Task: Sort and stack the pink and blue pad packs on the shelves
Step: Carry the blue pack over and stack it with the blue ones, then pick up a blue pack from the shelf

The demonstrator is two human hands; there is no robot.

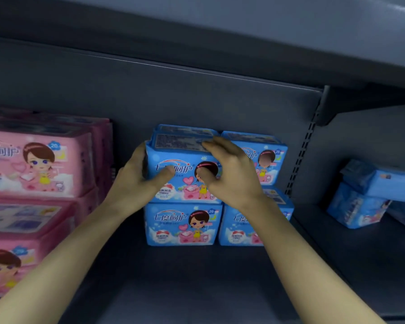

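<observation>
Dark grey shelf; pink packs stacked at left. Blue stack centre, two-by-two. Left hand grips top-left blue pack by side, thumb on front; right hand pinches its top-right edge. Loose blue packs far right.

Dark grey metal back panel fills the rear, with a thin horizontal seam across its upper part. Slotted upright post stands right of centre, slightly slanted in this view, with a column of small dark slots down it. It divides two bays. Angled bracket sits at the post's top. Lighter grey overhead board spans the top, with glare at its far right. Right bay's rear panel is the same dark grey.
</observation>
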